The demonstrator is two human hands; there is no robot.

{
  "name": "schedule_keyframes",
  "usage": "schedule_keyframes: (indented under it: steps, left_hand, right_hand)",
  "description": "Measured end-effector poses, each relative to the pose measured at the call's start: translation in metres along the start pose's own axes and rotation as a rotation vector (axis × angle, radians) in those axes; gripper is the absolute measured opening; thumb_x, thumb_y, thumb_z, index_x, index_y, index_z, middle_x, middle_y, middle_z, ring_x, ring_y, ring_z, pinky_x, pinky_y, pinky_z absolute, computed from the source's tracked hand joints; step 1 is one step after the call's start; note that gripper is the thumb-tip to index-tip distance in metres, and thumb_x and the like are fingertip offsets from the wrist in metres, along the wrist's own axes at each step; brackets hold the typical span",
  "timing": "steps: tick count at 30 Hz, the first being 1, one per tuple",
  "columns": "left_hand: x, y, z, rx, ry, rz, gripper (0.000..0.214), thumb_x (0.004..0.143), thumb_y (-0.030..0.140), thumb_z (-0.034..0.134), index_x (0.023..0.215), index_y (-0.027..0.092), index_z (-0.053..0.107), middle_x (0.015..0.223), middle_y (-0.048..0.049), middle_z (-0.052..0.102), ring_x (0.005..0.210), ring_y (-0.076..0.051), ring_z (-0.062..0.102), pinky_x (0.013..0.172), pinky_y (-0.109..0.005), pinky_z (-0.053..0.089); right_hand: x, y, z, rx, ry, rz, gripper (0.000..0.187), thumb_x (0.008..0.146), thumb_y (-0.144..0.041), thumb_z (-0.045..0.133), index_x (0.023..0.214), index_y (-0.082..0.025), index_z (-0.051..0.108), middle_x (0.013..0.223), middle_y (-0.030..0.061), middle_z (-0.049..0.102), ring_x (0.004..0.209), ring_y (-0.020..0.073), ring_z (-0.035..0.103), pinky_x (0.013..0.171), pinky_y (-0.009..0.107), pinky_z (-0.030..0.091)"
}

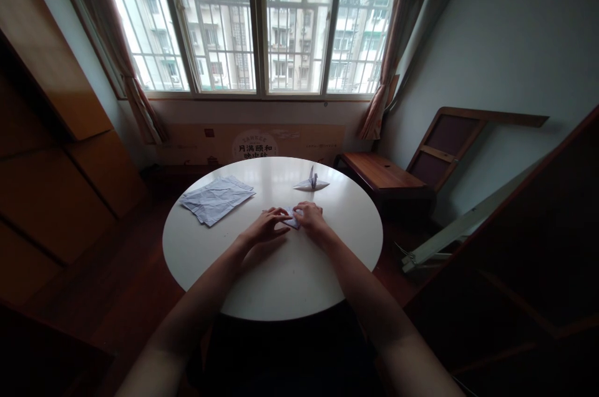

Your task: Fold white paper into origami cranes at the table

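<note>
A small piece of folded paper [292, 220] lies on the white round table [290, 284], between my two hands. My left hand [267, 225] is at its left edge, fingertips on the paper and thumb held lower. My right hand [309, 215] has its fingers curled and pressed onto the paper's right side, covering part of it. The fingertips of both hands nearly meet. Beyond my right hand stands a finished paper crane [312, 181] with its wings spread. To the left lies a stack of creased paper sheets [218, 198].
A wooden bench [381, 171] stands past the table's right side, with a wooden frame [442, 147] leaning behind it. A long printed box [196, 141] sits under the barred window [257, 29]. Wooden cabinets [98, 178] line the left.
</note>
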State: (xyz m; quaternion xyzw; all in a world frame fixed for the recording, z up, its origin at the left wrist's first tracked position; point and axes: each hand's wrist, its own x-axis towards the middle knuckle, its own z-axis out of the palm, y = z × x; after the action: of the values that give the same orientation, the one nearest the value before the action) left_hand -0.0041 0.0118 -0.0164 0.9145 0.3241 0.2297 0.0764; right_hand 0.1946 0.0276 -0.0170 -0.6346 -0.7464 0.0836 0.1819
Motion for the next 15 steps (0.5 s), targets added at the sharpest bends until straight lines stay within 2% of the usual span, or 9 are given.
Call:
schedule_keyframes:
  steps: [5,10,15]
  left_hand:
    - [-0.001,0.003,0.002,0.015,-0.069,-0.02,0.036,0.085,0.05,0.058,0.117,0.036,0.065,0.12,-0.0027,0.062,0.113,-0.025,0.054,0.101,-0.041,0.037]
    - [-0.002,-0.013,0.002,0.037,-0.006,-0.177,0.022,0.085,0.037,0.061,0.103,0.031,0.072,0.119,-0.0041,0.063,0.11,-0.024,0.057,0.1,-0.04,0.039]
    - [-0.003,-0.02,0.002,0.02,0.007,-0.222,0.022,0.086,0.03,0.059,0.102,0.03,0.073,0.116,-0.0041,0.065,0.106,-0.023,0.06,0.097,-0.037,0.043]
  right_hand:
    - [-0.002,-0.001,-0.002,-0.04,0.038,0.08,0.039,0.082,-0.048,0.057,0.113,-0.028,0.067,0.117,0.0091,0.06,0.112,0.0282,0.049,0.094,0.04,0.032]
    - [-0.001,-0.001,0.001,-0.007,0.038,0.085,0.035,0.083,-0.047,0.056,0.106,-0.026,0.07,0.107,0.0084,0.064,0.107,0.0265,0.051,0.091,0.038,0.033]
    - [-0.001,-0.001,0.001,0.031,0.026,0.068,0.034,0.082,-0.046,0.058,0.107,-0.026,0.07,0.103,0.0062,0.065,0.103,0.0236,0.054,0.088,0.034,0.036]
